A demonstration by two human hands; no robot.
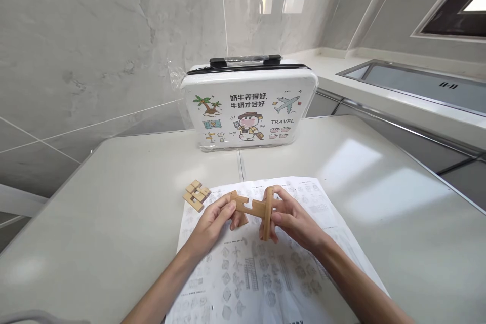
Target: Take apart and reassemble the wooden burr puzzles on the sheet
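Observation:
A notched wooden bar (250, 206) spans the space between my hands, above the printed sheet. My left hand (220, 215) pinches its left end between thumb and fingers; a small corner of wood shows below those fingers. At its right end the bar meets an upright rounded wooden piece (268, 212), which my right hand (290, 217) grips with the thumb on its right side. Some fingertips are hidden behind the wood. Several notched wooden blocks (196, 195) lie together at the sheet's upper left edge.
The large printed sheet (261, 283) with puzzle drawings lies on the white table (114, 202). A white travel case (250, 106) in clear plastic wrap stands upright at the back, near the tiled wall. To the right is a counter with a sink (413, 83).

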